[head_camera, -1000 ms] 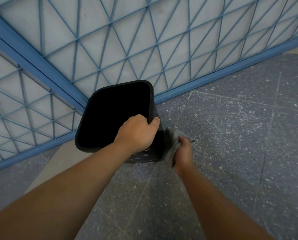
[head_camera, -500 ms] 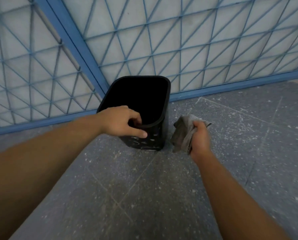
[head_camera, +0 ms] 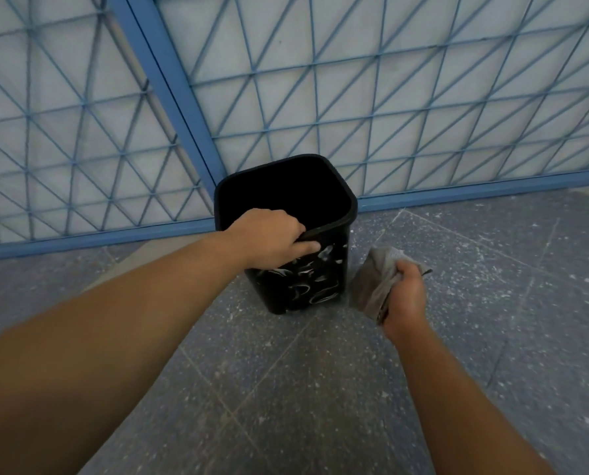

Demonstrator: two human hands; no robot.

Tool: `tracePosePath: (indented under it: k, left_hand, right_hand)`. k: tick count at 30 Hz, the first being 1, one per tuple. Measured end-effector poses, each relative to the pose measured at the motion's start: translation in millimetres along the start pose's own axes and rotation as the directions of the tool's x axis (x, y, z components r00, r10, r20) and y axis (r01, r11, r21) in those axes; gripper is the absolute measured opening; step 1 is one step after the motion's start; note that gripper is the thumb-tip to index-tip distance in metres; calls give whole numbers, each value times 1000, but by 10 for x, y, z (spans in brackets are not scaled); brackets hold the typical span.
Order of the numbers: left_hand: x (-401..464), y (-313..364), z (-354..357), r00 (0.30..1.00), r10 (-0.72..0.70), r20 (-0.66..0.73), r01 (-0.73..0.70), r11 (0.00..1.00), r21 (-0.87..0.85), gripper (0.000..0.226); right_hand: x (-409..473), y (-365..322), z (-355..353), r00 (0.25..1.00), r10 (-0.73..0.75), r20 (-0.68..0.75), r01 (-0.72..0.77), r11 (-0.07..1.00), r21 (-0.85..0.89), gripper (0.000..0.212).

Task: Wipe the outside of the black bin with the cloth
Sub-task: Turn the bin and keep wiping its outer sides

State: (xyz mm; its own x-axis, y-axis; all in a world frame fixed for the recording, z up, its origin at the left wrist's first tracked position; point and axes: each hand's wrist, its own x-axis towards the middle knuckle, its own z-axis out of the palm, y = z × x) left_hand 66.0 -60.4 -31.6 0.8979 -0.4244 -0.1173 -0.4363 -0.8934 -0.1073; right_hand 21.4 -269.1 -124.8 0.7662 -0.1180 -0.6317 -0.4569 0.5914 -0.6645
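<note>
Grey speckled floor tiles [head_camera: 474,354] fill the lower part of the view, their thin joints running diagonally and their surface scattered with pale flecks; behind them rises a blue metal grille [head_camera: 389,97] of crossed bars over pale panels, divided by a thick blue post [head_camera: 169,94] and closed at the base by a blue rail [head_camera: 492,190]. Black bin [head_camera: 307,286] stands upright on the floor just in front of the grille, near the foot of the post, with its open mouth facing up and its inside dark. Its near wall carries whitish smears and streaks, most of them on the right and lower part. Left hand [head_camera: 269,238], reaching in from the lower left on a bare forearm, is closed over the near rim of the bin: the fingers curl down inside the mouth and the thumb lies along the outside wall, just below the rim. Right hand [head_camera: 404,296], on a bare forearm coming from the lower right, is held to the right of the bin and apart from it. It is closed in a fist around a crumpled grey cloth [head_camera: 375,286], which bunches out above and to the left of the knuckles. The cloth hangs near the bin's right side without touching it, above the floor.
</note>
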Motion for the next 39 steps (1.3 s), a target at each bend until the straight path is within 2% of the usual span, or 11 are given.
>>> tracePosePath:
  k: [7, 12, 16, 19, 22, 24, 26, 28, 33, 37, 39]
  left_hand:
    - [383, 513, -18, 979, -199, 46, 204, 966, -157, 48]
    - [685, 676, -105, 965, -239, 104, 256, 943, -213, 49]
    - [665, 615, -131, 968, -186, 169, 225, 942, -248, 60]
    - [371, 447, -130, 978, -90, 187, 149, 934, -325, 74]
    - [16, 342, -3, 970, 18, 241, 36, 976, -216, 57]
    - [-102, 371, 97, 985, 49, 163, -25, 988, -150, 47]
    - [-109, 441, 108, 995, 33, 95, -19, 990, -142, 55]
    - [-79, 523, 103, 996, 41, 82, -29, 988, -150, 57]
    - [-31, 676, 144, 998, 36, 43, -28, 986, -167, 49]
    - [-38, 745, 166, 999, 29, 17, -26, 982, -187, 48]
    - [-41, 766, 182, 999, 36, -4, -37, 985, -170, 51]
  right_hand:
    - [50, 23, -127, 998, 43, -55, -40, 998, 48, 39]
    - [67, 17, -183, 999, 34, -25, -33, 998, 57, 35]
    - [93, 15, -224, 999, 16, -33, -15, 1000, 15, 39]
    - [118, -3, -212, 1000, 0, -12, 1, 999, 46, 38]
    - [131, -19, -192, 1000, 1, 29, -3, 997, 74, 37]
    - [123, -23, -180, 998, -20, 53, 16, 996, 86, 37]
    - [111, -32, -162, 997, -50, 59, 44, 994, 101, 39]
    - [78, -50, -100, 991, -90, 101, 77, 989, 130, 41]
    - [-59, 45, 123, 961, -88, 261, 32, 977, 211, 47]
    - [-151, 313, 282, 921, -148, 360, 101, 984, 145, 47]
    - [-137, 378, 376, 918, -166, 361, 130, 984, 122, 49]
